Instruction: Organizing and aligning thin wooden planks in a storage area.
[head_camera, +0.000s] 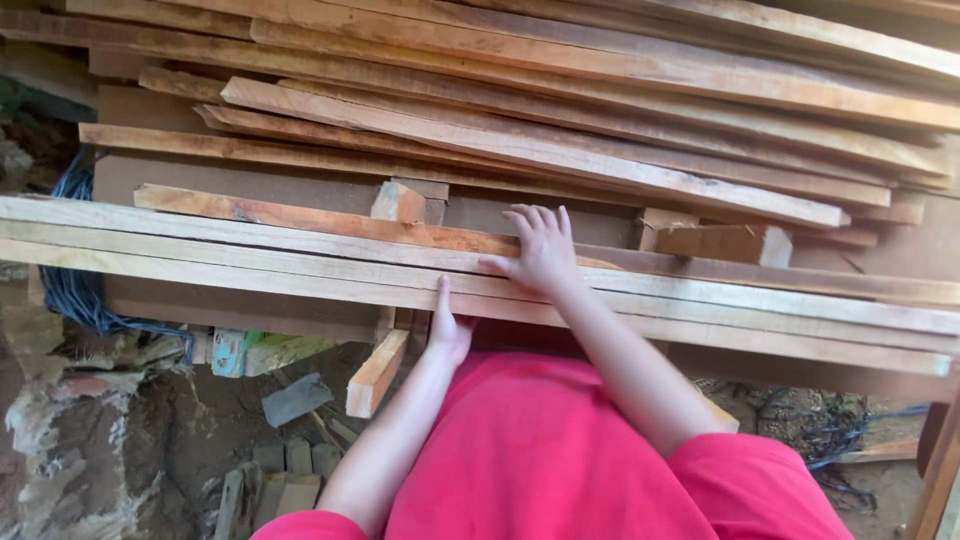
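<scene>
Planks (300, 262) cross the frame's middle; right hand (542, 250) lies flat on them, fingers spread, left hand (447, 328) grips their near edge.

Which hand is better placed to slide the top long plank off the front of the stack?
Right, probably. The right hand lies flat, fingers spread, on the long planks. The left hand sits lower, only gripping their front edge from beneath.
</scene>
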